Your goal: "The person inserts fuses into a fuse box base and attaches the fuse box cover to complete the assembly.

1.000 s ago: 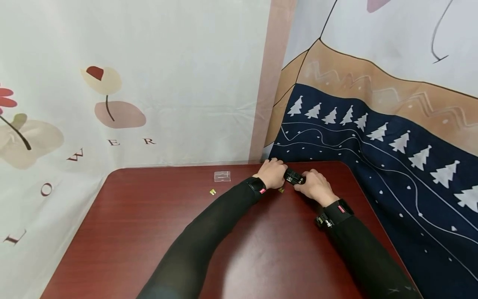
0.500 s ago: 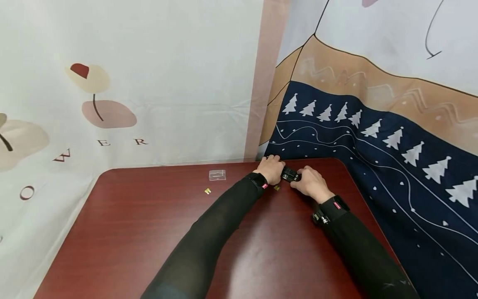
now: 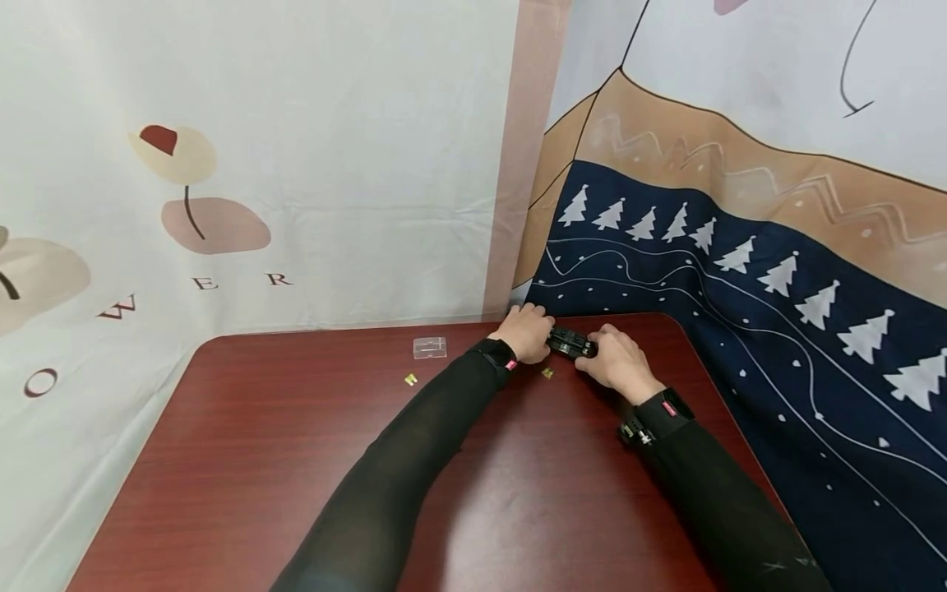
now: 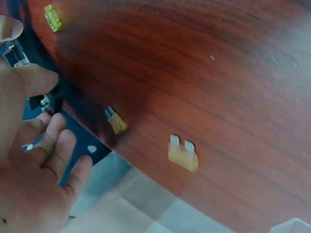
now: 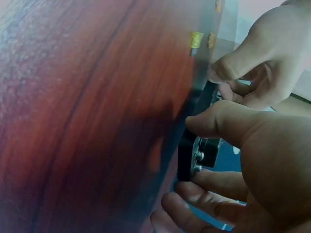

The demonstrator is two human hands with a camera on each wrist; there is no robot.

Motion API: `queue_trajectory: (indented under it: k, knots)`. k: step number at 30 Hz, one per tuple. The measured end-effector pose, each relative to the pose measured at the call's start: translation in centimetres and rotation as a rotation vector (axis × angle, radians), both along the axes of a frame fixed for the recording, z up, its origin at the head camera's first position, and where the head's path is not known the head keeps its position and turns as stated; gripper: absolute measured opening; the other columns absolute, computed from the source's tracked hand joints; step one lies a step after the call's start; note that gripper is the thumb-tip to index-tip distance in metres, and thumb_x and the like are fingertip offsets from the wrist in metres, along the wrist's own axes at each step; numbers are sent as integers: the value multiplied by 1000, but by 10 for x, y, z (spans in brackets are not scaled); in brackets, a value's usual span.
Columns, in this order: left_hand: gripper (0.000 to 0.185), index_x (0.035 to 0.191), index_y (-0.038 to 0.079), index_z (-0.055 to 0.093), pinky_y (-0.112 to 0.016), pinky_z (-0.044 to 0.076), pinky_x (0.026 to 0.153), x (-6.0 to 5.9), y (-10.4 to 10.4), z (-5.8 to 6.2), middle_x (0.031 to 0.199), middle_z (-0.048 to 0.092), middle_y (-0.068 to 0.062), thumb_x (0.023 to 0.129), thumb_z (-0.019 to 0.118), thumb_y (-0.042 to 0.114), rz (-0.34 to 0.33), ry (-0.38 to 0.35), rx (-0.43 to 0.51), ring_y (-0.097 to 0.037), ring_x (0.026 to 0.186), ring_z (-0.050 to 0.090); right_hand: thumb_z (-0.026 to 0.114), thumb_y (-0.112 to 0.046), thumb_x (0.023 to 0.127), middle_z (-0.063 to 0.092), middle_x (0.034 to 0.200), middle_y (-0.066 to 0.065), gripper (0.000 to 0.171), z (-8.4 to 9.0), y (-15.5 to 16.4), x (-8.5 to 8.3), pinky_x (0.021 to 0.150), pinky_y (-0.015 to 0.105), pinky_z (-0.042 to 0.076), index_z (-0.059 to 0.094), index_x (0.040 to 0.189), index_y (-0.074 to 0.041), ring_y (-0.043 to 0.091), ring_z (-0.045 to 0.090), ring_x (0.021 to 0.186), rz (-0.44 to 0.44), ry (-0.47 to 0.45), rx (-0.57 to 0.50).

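Observation:
My left hand (image 3: 522,333) pinches the left end of a black fuse block (image 3: 570,342) near the table's far edge, its thumb on top in the left wrist view. My right hand (image 3: 616,360) grips the block's other end between thumb and fingers. In the right wrist view the fuse block (image 5: 184,160) stands tilted, with metal screw terminals on its side. A yellow blade fuse (image 3: 547,373) lies just in front of it. Two amber blade fuses, one nearer (image 4: 116,123) the left hand and another (image 4: 183,156) farther off, lie near the table edge.
Left of the left arm, a clear plastic box (image 3: 430,348) sits near the far edge. A small yellowish piece (image 3: 410,379) lies in front of it. Printed curtains hang behind the reddish-brown table (image 3: 296,460) and along its right side.
My left hand has shifted slightly left along the fuse block, exposing more of it and the yellow fuse. The right hand keeps its grip. The head view has turned a little right.

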State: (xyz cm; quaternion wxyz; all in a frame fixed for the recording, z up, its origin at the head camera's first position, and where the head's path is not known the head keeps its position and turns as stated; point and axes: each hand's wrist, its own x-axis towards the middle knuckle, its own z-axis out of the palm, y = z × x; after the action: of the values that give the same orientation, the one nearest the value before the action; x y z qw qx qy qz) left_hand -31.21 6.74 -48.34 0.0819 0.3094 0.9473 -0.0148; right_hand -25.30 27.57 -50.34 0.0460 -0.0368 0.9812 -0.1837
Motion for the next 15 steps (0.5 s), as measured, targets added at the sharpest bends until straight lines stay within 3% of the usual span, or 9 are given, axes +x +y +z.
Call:
queue_trajectory:
  k: [2,8,15]
  knots:
    - [54,157,16,60,-44,44,117,0,-5,2,152,62,-5,109,66,40,-27,16,16,-24,138,54,79,-34,96,63,129,20,66,13,-8,7,87,57,56,64,148,4,38,63,108,-7,7,22]
    - [50,145,13,69,-41,48,109,6,-29,10,137,68,-4,104,70,41,-111,111,83,-23,125,60,79,-33,98,64,130,17,64,23,-14,12,87,53,56,65,149,2,34,63,108,41,51,37]
    - [51,137,10,73,-38,52,105,24,-65,26,128,70,-3,98,75,43,-121,140,148,-20,116,60,80,-31,96,66,128,14,60,37,-30,23,88,51,56,68,145,2,31,63,107,144,107,-10]
